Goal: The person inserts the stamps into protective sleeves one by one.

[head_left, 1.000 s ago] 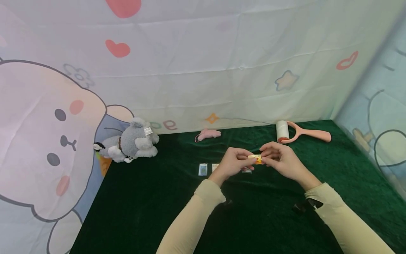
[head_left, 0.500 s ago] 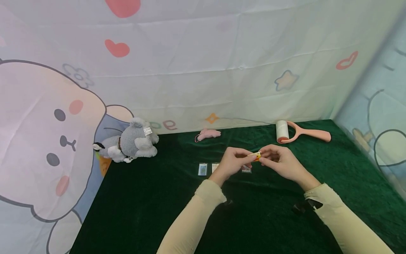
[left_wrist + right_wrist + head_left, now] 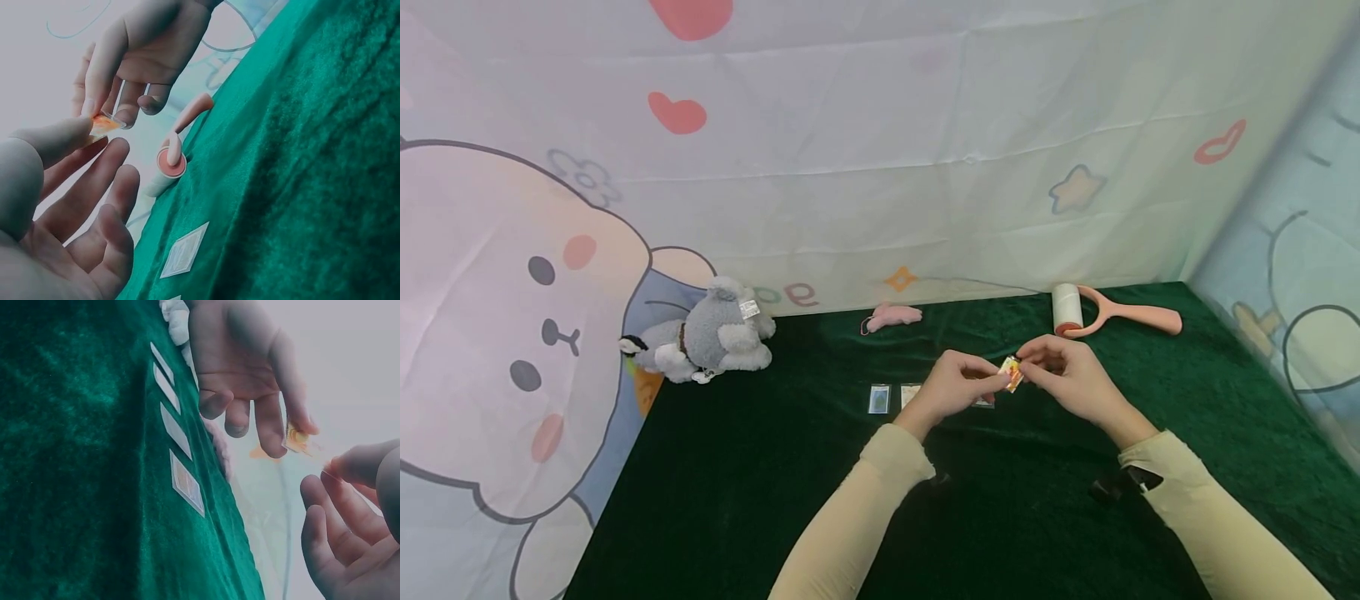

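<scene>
A small yellow-orange card (image 3: 1012,374) in what looks like a clear sleeve is held above the table between both hands. My left hand (image 3: 957,382) pinches it between thumb and index finger, the other fingers spread loosely in the left wrist view. On the other side, my right hand (image 3: 1071,379) pinches a clear edge (image 3: 331,472) with thumb and forefinger, best seen in the right wrist view. Below the hands, several small sleeved cards lie in a row, among them a blue card (image 3: 879,399) and a card (image 3: 187,483) at the near end; my left hand partly hides the row in the head view.
A grey plush toy (image 3: 722,329) lies at the back left of the green cloth table (image 3: 737,492). Near the back edge are a small pink plush (image 3: 892,317) and a lint roller (image 3: 1120,312) with a pink handle. A printed curtain (image 3: 865,167) hangs behind.
The yellow-orange card has turned from lying sideways to a tilted upright pose, its face now showing more. Both hands stay in nearly the same place, with small finger shifts.
</scene>
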{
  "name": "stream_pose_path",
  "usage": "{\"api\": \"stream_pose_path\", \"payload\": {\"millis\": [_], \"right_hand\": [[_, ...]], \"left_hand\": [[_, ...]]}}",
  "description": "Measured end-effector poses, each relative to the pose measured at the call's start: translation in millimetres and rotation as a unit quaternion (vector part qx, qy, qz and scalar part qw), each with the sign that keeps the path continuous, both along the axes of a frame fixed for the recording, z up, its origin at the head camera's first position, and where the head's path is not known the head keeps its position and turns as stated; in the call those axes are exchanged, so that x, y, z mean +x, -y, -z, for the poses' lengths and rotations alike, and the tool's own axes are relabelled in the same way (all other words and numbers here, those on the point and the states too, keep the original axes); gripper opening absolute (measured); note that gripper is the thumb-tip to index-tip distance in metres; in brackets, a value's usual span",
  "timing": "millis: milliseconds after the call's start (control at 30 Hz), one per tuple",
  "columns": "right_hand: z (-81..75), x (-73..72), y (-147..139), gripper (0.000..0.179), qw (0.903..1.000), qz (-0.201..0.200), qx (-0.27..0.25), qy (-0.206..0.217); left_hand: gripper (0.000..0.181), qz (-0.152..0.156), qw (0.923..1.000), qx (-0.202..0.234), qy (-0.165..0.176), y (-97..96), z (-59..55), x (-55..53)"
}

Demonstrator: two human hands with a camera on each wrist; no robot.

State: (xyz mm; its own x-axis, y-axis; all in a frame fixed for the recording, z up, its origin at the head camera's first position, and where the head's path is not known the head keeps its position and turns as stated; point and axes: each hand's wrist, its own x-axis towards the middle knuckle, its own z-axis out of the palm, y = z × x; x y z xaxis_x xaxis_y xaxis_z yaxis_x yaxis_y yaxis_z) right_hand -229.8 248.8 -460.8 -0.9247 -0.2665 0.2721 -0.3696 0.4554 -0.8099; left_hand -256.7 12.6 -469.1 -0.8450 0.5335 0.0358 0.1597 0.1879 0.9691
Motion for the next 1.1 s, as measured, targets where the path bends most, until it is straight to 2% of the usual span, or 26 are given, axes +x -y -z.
{"api": "stream_pose_path", "payload": {"millis": [133,267,500,633,767,1100], "right_hand": [[-0.5,0.1,-0.6,0.015,1.0000,0.003,0.001,0.005],[0.7,-0.4,-2.5,0.015,0.9999,0.000,0.009,0.006],[1.1,-1.2,-7.0,0.021,0.9982,0.031,0.048,0.016],[0.9,0.7,-10.3,0.025,0.9964,0.048,0.057,0.040],[1.6,1.6,-12.6,0.026,0.9965,0.045,0.051,0.049],[3.0,2.3,-14.3,0.027,0.9971,0.036,0.047,0.047]], "left_hand": [[0.019,-0.005,0.9999,-0.001,-0.009,-1.5,0.2,-0.2],[0.018,-0.032,0.9993,0.007,-0.020,-3.9,1.6,-1.0],[0.015,-0.074,0.9972,-0.010,0.001,-8.7,4.8,-2.4],[0.012,-0.108,0.9925,-0.056,0.013,-13.2,8.9,-2.0],[0.010,-0.133,0.9850,-0.109,0.016,-21.1,10.2,-3.1],[0.010,-0.136,0.9698,-0.202,-0.008,-36.6,13.7,-8.9]]}}
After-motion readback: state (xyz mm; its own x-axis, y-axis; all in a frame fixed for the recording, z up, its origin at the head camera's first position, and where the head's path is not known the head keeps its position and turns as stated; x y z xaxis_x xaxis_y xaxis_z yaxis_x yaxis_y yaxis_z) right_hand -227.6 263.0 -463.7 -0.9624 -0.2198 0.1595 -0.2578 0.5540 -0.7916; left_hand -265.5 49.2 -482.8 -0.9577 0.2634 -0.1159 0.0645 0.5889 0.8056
